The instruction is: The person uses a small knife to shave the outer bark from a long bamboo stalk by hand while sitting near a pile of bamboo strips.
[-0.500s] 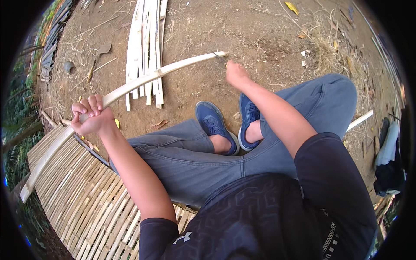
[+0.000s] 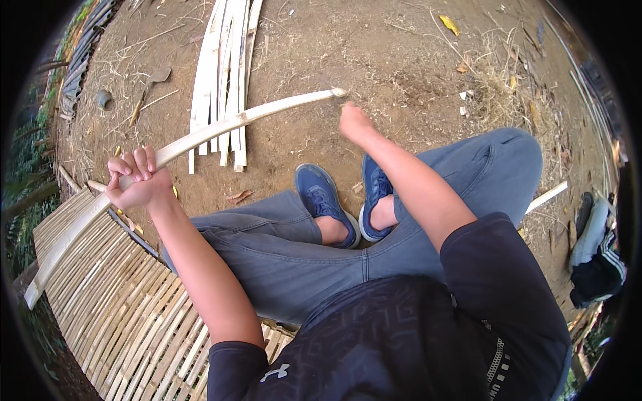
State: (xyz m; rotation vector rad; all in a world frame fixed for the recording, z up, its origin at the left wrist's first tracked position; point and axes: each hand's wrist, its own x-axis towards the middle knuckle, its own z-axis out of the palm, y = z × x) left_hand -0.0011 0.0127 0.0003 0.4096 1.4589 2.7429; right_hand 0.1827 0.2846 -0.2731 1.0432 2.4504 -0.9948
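Observation:
A long, pale bamboo strip (image 2: pixel 214 129) reaches from the lower left across to the upper middle, bowed in the fisheye picture. My left hand (image 2: pixel 140 177) is closed around it, fingers wrapped over the top. Beyond the strip's far right end, my right hand (image 2: pixel 356 124) is curled in a fist around a knife. Only a little of the dark knife blade (image 2: pixel 342 100) shows, blurred against the strip's tip; the handle is hidden in the fist. A frayed bit stands up at that tip.
I sit on a bamboo slat bench (image 2: pixel 127 287). More split bamboo strips (image 2: pixel 224 73) lie on the dirt ahead. A trowel-like tool (image 2: pixel 158 75) and a small grey cup-shaped object (image 2: pixel 104 100) are farther left. Dark and light cloths (image 2: pixel 595 267) lie at far right.
My right hand has shifted slightly down and left, with the blade at the strip's end. That end sits a little lower, and a raised shaving now shows there. My left hand keeps its grip.

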